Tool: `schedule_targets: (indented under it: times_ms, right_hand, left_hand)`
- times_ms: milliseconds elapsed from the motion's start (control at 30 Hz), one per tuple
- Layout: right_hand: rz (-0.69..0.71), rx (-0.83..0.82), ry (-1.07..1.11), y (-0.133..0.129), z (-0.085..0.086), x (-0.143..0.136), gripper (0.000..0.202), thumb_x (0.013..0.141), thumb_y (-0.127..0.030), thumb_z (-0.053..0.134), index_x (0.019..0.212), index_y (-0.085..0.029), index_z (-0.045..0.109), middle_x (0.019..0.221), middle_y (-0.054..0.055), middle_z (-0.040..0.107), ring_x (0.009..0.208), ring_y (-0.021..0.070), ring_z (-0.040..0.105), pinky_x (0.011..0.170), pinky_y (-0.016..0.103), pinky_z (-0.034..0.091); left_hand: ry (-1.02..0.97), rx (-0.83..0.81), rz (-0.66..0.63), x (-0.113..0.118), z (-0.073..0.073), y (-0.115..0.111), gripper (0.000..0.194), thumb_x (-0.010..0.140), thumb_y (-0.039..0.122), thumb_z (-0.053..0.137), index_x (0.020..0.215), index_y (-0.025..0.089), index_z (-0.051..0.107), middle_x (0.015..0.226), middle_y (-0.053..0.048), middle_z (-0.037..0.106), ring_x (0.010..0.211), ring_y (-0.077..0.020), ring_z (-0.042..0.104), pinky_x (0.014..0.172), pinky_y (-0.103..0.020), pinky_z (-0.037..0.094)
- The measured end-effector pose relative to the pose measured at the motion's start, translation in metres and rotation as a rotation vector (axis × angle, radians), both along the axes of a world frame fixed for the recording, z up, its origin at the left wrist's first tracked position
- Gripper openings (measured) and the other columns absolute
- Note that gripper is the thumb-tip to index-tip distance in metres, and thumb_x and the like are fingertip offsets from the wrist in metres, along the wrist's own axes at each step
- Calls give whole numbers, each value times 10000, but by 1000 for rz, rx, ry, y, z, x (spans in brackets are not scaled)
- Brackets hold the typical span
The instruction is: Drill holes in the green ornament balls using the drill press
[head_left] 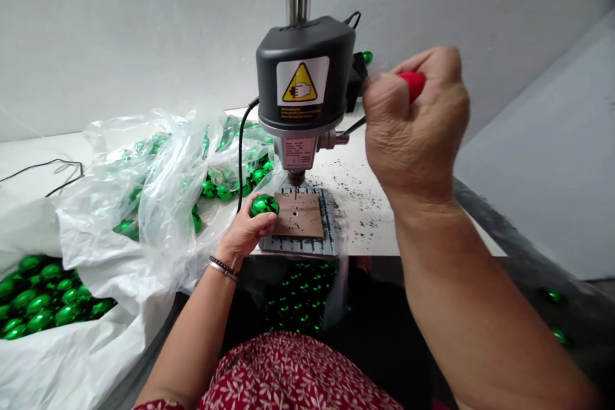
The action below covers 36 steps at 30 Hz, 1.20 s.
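Glossy green round ball [264, 205]: grasped in the bare left hand [246, 228]; overlapping, in this view, the left edge of a flat brown square board [310, 224]; contact with board not possible to tell.
Ball to bit: just left of the thin dark metal drill bit [296, 193] and of the small round hole [295, 213] in the board; out of line with both.
Long axis: none, round shape; cap or neck not visible.
Nearer hand: left, by far; right well apart, higher and to the right.
Left pose: low, reaching in from lower left, thumb along the ball's near side, fingers mostly hidden.
Lever grip: bare right hand [417, 122] clenched around the red rounded lever handle [414, 84].
Right pose: raised beside the dark grey drill-press head [306, 41], forearm slanting up from lower right.
Under board: grey slotted metal base [298, 246], strewn with dark chips.
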State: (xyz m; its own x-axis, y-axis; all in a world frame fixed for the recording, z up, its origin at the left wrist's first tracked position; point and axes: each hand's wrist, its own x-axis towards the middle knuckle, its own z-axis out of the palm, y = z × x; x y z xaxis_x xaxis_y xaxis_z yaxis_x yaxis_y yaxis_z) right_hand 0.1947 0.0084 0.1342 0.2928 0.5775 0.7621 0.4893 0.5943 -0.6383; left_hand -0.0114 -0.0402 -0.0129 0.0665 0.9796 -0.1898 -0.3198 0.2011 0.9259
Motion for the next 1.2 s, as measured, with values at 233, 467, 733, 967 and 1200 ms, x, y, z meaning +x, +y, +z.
schedule_targets:
  times_ms: [233, 467, 733, 967, 1200]
  right_hand:
    - [-58, -183, 42, -10, 17, -7, 235, 858, -201, 576, 756, -173, 366, 659, -85, 355, 600, 10, 307, 659, 192, 293]
    - [-40, -48, 2, -3, 7, -1, 192, 843, -312, 523, 776, -192, 389, 687, -47, 409, 647, 54, 348, 673, 205, 316]
    - [31, -14, -3, -1, 5, 0, 230, 830, -376, 469, 787, -204, 322, 675, -59, 307, 639, 46, 329, 689, 190, 336]
    - [49, 30, -11, 0, 4, 1, 263, 804, -466, 363, 793, -208, 312, 682, -50, 296, 636, 47, 317, 667, 194, 313]
    - [50, 12, -51, -1, 4, 1, 224, 852, -403, 390, 804, -207, 294, 687, -53, 281, 636, 34, 326, 671, 168, 315]
  left_hand:
    - [370, 4, -70, 5, 2, 7, 679, 745, 390, 741, 1363, 235, 507, 940, -15, 622, 610, -95, 574, 536, -222, 439]
    - [324, -105, -85, 14, 0, 20, 539, 831, 395, 645, 1335, 238, 538, 886, -29, 635, 534, -85, 566, 460, -191, 378]
    - [384, -113, -108, 22, 8, 22, 524, 785, 296, 680, 1299, 260, 580, 931, -27, 646, 581, -104, 607, 536, -234, 478]
    - [524, -24, -118, 20, 2, 29, 585, 759, 356, 686, 1324, 246, 579, 822, -21, 621, 556, -129, 557, 513, -261, 442]
    - [590, 8, -143, 19, 1, 33, 547, 774, 406, 662, 1290, 236, 598, 802, -20, 608, 558, -125, 536, 521, -259, 423]
